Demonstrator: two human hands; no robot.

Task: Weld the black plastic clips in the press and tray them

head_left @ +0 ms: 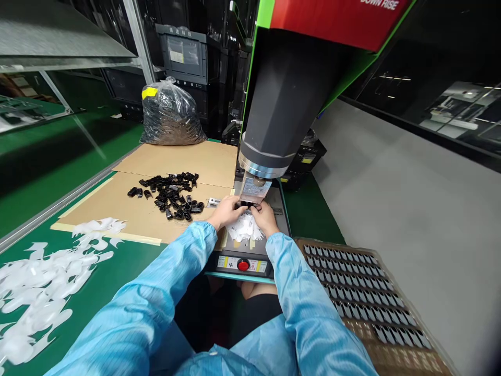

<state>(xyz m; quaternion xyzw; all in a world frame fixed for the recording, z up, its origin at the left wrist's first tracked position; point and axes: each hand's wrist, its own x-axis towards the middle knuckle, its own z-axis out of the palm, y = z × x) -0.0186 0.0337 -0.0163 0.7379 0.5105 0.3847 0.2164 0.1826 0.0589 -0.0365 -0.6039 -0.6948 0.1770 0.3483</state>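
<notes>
My left hand and my right hand meet beneath the metal head of a press-like machine. Both have bent, closed fingers at the two ends of a small black part, which sits right under the head and is mostly hidden by the fingers. Just in front of the fingers, a heap of thin white pieces lies on the machine's grey base plate. By my left fingers is a small metal fixture.
Curved black parts lie scattered on cardboard to the left. White cut-out pieces cover the green table. A red button faces me. On the right is a tray of grey-topped parts; behind stands a filled plastic bag.
</notes>
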